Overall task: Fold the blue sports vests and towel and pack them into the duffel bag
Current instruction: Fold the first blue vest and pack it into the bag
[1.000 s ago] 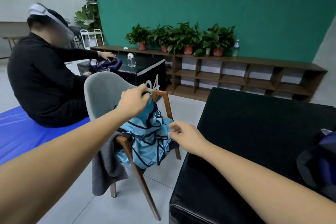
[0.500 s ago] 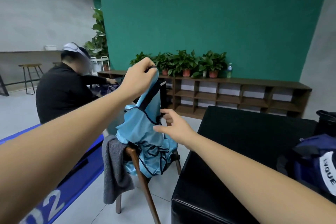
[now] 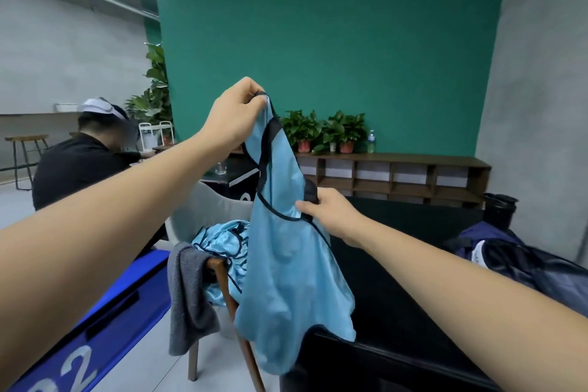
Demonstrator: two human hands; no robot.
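A light blue sports vest (image 3: 286, 270) with dark trim hangs in the air in front of me. My left hand (image 3: 234, 118) pinches its top strap, raised high. My right hand (image 3: 331, 210) grips the other strap lower down, at the vest's right edge. More blue vests (image 3: 222, 242) lie crumpled on the seat of a chair (image 3: 206, 210). A grey towel (image 3: 187, 293) hangs over the chair's wooden arm. The dark blue duffel bag (image 3: 509, 258) sits on the black table (image 3: 397, 264) at the right.
A person in black (image 3: 82, 162) sits at the left beside a blue mat (image 3: 105, 321). A dark cup (image 3: 499, 210) stands behind the bag. A low wooden shelf (image 3: 397, 175) with potted plants lines the green wall.
My left hand has lifted one vest clear of the pile on the chair. My right hand, open before, has taken hold of its other strap. My view tilted upward.
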